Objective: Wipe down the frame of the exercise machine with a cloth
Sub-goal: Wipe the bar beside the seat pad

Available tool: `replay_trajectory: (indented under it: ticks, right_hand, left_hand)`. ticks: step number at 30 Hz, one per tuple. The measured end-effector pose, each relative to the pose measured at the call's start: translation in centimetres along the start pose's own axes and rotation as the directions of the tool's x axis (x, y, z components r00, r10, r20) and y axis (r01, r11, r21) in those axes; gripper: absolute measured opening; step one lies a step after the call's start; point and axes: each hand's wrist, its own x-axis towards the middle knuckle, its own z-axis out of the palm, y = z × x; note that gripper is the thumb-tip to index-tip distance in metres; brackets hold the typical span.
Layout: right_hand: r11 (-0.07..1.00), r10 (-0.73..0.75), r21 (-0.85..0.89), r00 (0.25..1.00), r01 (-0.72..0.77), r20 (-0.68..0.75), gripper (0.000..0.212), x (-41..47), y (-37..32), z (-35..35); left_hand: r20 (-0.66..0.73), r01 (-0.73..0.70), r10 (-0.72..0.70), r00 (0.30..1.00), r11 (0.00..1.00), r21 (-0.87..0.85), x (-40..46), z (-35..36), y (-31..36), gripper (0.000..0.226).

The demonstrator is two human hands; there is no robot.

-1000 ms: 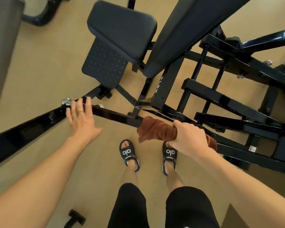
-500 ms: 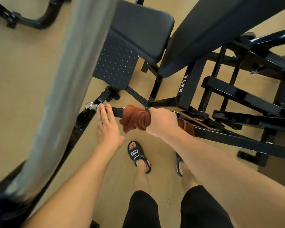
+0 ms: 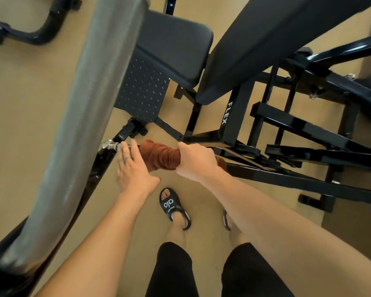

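Note:
A rust-brown cloth is wrapped round a black bar of the exercise machine frame. My right hand grips the cloth and the bar under it, fingers curled over the top. Just left of the cloth, my left hand rests flat on the same bar with straight fingers, near a silver bolt at the joint. The bar under both hands is mostly hidden.
A thick grey padded post slants across the left, close to the camera. Black seat pad and back pad lie ahead, with black cross beams at right. My sandalled feet stand on tan floor below.
My right hand has slid the cloth leftward along the bar until it sits beside my left hand. The view has shifted, bringing the grey post across the left.

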Motion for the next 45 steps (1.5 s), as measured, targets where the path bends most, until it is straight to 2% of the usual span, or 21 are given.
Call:
replay_trajectory:
  ticks: [4, 6, 8, 10, 14, 16, 19, 22, 24, 26, 28, 30, 31, 33, 35, 38, 40, 42, 45]
  right_hand:
    - [0.991, 0.124, -0.053, 0.988, -0.12, 0.089, 0.035, -4.2, 7.0, -2.3]
    - [0.978, 0.199, -0.085, 0.973, -0.19, 0.116, 0.037, -6.1, 9.9, -3.4]
    - [0.96, 0.274, -0.102, 0.951, -0.261, 0.146, 0.039, -7.4, 12.4, -4.4]
    - [0.957, 0.287, -0.095, 0.941, -0.274, 0.177, 0.041, -8.2, 14.0, -4.7]
    - [0.984, 0.179, -0.01, 0.977, -0.179, 0.118, 0.034, -6.3, 12.5, -3.3]
    - [0.997, 0.057, 0.049, 0.992, -0.063, 0.113, 0.032, -4.6, 9.8, -2.4]
    - [0.996, -0.037, 0.083, 0.995, 0.029, 0.09, 0.032, -2.8, 7.7, -1.6]
    - [0.99, -0.072, 0.128, 0.991, 0.057, 0.116, 0.036, -4.2, 9.7, -2.4]
    - [0.938, -0.072, 0.345, 0.985, 0.015, 0.154, 0.044, -6.1, 12.9, -3.8]
    - [0.782, 0.015, 0.614, 0.988, -0.106, 0.152, 0.042, -8.1, 15.9, -5.6]
    - [0.663, 0.228, 0.726, 0.973, -0.182, 0.036, 0.027, -8.7, 18.0, -6.9]
    - [0.647, 0.431, 0.732, 0.895, -0.215, -0.118, 0.024, -8.1, 18.6, -7.5]
    - [0.646, 0.466, 0.734, 0.87, -0.211, -0.161, 0.027, -7.4, 18.3, -7.7]
    - [0.645, 0.46, 0.741, 0.869, -0.185, -0.184, 0.036, -5.8, 17.2, -7.5]
    - [0.68, 0.399, 0.714, 0.902, -0.169, -0.167, 0.054, -4.2, 15.9, -6.6]
    - [0.774, 0.22, 0.623, 0.971, -0.112, -0.099, 0.081, -1.8, 14.5, -4.8]
    - [0.893, 0.165, 0.432, 0.985, -0.127, -0.051, 0.083, -0.3, 14.3, -3.3]
    - [0.977, 0.146, 0.175, 0.982, -0.124, -0.123, 0.079, 0.9, 14.7, -2.1]
    - [0.998, 0.028, -0.05, 0.973, -0.04, -0.228, 0.081, 2.1, 15.8, -1.1]
  left_hand:
    - [-0.013, -0.067, 0.068, 0.998, 0.996, 0.064, -0.4, -0.5, 3.6, 0.133]
    - [-0.019, -0.173, 0.177, 0.984, 0.975, 0.139, -1.1, -0.4, 6.3, 0.126]
    - [-0.026, -0.301, 0.307, 0.951, 0.944, 0.135, -1.6, 0.1, 9.1, 0.112]
    - [-0.007, -0.381, 0.385, 0.923, 0.917, 0.118, -1.8, 0.7, 11.2, 0.095]
    - [0.011, -0.401, 0.402, 0.916, 0.913, 0.077, -0.8, 1.6, 12.4, 0.078]
    - [-0.061, -0.402, 0.402, 0.914, 0.916, 0.014, 0.0, 1.9, 12.1, 0.065]
    - [-0.181, -0.301, 0.289, 0.94, 0.952, -0.047, 1.4, 1.6, 11.2, 0.052]
    - [-0.093, -0.281, 0.274, 0.957, 0.957, -0.07, 1.9, 1.6, 11.2, 0.048]
    - [-0.062, -0.32, 0.315, 0.947, 0.939, -0.127, 1.6, 1.8, 12.1, 0.044]
    - [-0.057, -0.326, 0.321, 0.945, 0.925, -0.195, 1.3, 2.1, 13.4, 0.042]
    - [-0.064, -0.322, 0.316, 0.947, 0.912, -0.253, 1.1, 2.7, 14.8, 0.045]
    - [-0.071, -0.355, 0.348, 0.935, 0.898, -0.26, 0.8, 3.3, 16.0, 0.05]
    - [-0.082, -0.385, 0.377, 0.923, 0.892, -0.237, 0.8, 3.7, 16.5, 0.052]
    - [-0.103, -0.437, 0.425, 0.899, 0.885, -0.16, 0.9, 4.4, 17.1, 0.056]
    - [-0.126, -0.448, 0.436, 0.891, 0.89, -0.088, 1.3, 4.9, 17.2, 0.059]
    - [-0.166, -0.461, 0.447, 0.879, 0.886, -0.057, 1.5, 5.5, 17.1, 0.059]
    - [-0.167, -0.481, 0.469, 0.867, 0.876, -0.037, 1.6, 5.9, 17.0, 0.055]
    - [-0.165, -0.467, 0.455, 0.875, 0.884, -0.036, 1.7, 6.0, 17.0, 0.052]
    - [-0.175, -0.441, 0.427, 0.887, 0.896, -0.052, 1.5, 5.9, 17.0, 0.051]
